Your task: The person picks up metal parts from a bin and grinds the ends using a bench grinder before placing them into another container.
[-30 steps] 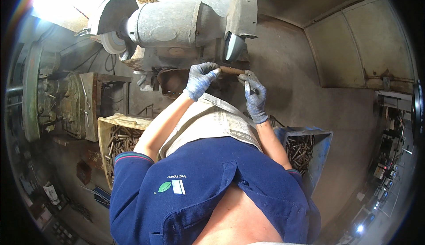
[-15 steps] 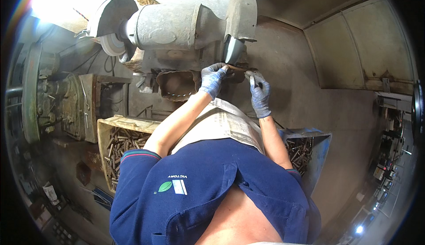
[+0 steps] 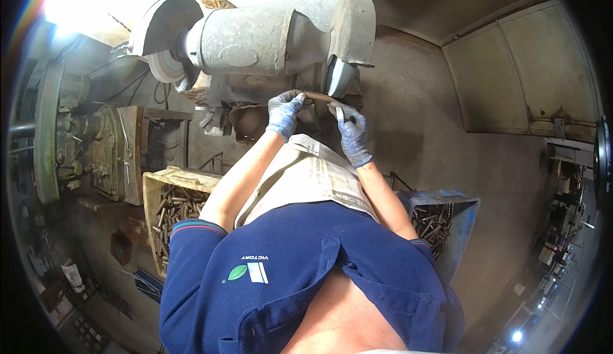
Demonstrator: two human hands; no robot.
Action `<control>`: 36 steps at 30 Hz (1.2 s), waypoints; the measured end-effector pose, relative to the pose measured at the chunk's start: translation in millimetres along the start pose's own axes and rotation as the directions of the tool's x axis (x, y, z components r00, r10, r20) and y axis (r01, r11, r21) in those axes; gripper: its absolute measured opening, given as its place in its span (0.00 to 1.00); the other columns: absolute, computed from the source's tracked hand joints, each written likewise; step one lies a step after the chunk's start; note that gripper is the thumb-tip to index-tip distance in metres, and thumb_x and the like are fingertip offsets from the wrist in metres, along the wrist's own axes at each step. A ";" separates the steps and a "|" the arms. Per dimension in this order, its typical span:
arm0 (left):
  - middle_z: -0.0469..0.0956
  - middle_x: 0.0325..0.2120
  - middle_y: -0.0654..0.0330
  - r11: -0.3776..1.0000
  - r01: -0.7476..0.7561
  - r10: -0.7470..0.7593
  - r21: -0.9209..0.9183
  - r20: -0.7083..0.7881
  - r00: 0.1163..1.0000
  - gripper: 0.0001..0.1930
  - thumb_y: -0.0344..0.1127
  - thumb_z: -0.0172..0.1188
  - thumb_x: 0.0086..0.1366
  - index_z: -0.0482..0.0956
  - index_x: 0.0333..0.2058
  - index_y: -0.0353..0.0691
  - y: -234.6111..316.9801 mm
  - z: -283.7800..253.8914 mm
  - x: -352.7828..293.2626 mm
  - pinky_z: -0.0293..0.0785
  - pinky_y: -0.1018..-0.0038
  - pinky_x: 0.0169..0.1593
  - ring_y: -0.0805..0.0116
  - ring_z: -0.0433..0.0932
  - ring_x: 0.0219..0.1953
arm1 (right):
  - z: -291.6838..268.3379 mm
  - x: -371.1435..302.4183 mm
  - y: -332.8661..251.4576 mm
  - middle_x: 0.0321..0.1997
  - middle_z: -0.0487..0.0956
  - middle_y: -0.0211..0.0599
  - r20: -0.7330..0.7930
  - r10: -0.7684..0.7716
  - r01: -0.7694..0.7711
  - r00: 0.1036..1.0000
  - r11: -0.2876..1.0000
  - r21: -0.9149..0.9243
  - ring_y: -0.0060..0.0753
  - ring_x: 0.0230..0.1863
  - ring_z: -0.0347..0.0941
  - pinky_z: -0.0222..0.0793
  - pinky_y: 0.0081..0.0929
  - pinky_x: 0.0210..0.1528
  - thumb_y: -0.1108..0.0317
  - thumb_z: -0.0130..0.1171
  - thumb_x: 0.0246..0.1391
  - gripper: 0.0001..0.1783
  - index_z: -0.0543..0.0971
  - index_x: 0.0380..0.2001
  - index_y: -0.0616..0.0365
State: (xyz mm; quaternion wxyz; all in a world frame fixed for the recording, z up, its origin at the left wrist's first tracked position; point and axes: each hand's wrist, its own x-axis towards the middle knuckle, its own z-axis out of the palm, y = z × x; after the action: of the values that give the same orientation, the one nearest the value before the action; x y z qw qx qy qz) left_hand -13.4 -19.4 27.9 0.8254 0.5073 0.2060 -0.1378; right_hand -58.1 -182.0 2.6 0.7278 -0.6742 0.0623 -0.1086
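A thin brownish metal rod [image 3: 318, 96] spans the gap between my two gloved hands, lying nearly level. My left hand [image 3: 284, 115] pinches its left end. The fingers of my right hand [image 3: 354, 135] are closed on its right end. Just above the right part of the rod is the grey-green grinding wheel [image 3: 342, 78] of a bench grinder [image 3: 246, 41]; whether they touch I cannot tell. Both hands wear blue and dark grey gloves.
A yellowish bin [image 3: 151, 213] of metal rods stands to my left, and a blue bin [image 3: 465, 226] of similar pieces to my right. Newspaper [image 3: 319, 172] covers my lap. A second wheel [image 3: 165, 66] is on the grinder's left end. Further left stands a greenish machine [image 3: 105, 153].
Both hands have moved left, carrying the rod with them. The rod's right end, earlier right of the wheel, now lies below it.
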 end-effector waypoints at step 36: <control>0.79 0.29 0.54 0.984 -0.168 0.154 0.065 0.177 0.972 0.04 0.25 0.55 0.60 0.75 0.34 0.31 -3.8 -36.6 -15.3 0.77 0.74 0.38 0.65 0.80 0.32 | 1.2 -30.3 -27.0 0.53 0.70 0.46 0.197 -0.151 0.156 0.969 0.988 -0.008 0.38 0.56 0.65 0.63 0.37 0.59 0.69 0.49 0.59 0.14 0.76 0.42 0.68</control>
State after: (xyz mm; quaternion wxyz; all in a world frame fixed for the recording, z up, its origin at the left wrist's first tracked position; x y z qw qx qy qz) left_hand -35.8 11.9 17.6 0.8277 0.5409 0.0870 -0.1216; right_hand -89.2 -175.4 27.8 0.7118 -0.6930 -0.0607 -0.0969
